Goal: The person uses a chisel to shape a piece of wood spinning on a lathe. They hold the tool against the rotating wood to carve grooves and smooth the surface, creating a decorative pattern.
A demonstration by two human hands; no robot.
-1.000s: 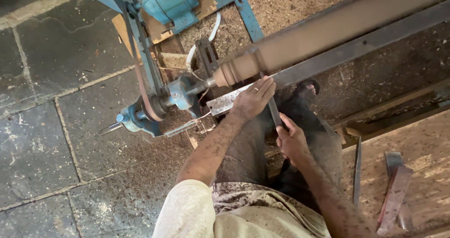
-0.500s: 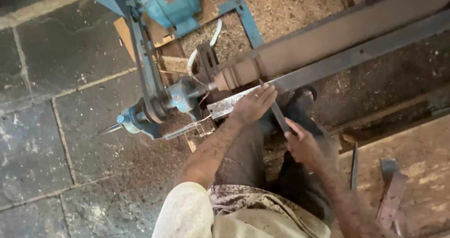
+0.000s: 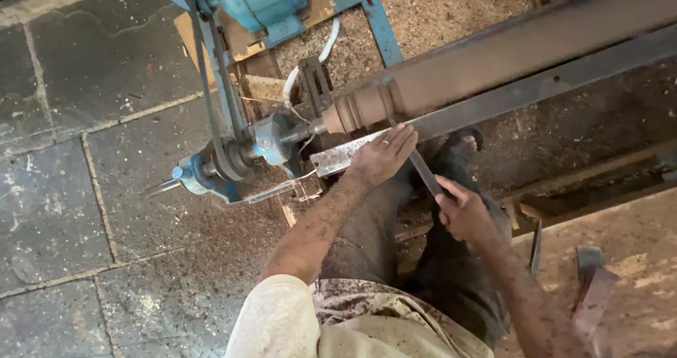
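Observation:
A long brown wooden spindle [image 3: 493, 62] is mounted in a lathe, its beaded end [image 3: 363, 108] against the blue headstock [image 3: 233, 157]. My left hand [image 3: 381, 157] lies flat on the grey metal tool rest bar [image 3: 543, 87], fingers pressing the blade of a dark chisel [image 3: 425, 173] just below the beaded end. My right hand [image 3: 462, 213] grips the chisel's handle end, lower and to the right, above my knees.
A drive belt [image 3: 211, 83] runs from the headstock up to a blue motor [image 3: 261, 2]. Sawdust covers the ground under the lathe. Two more hand tools [image 3: 536, 249] [image 3: 589, 287] lie on a dusty wooden surface at the right. Dark stone floor lies to the left.
My right hand has drifted slightly right with the chisel handle. My left hand stays on the tool rest over the blade. The view has shifted a little.

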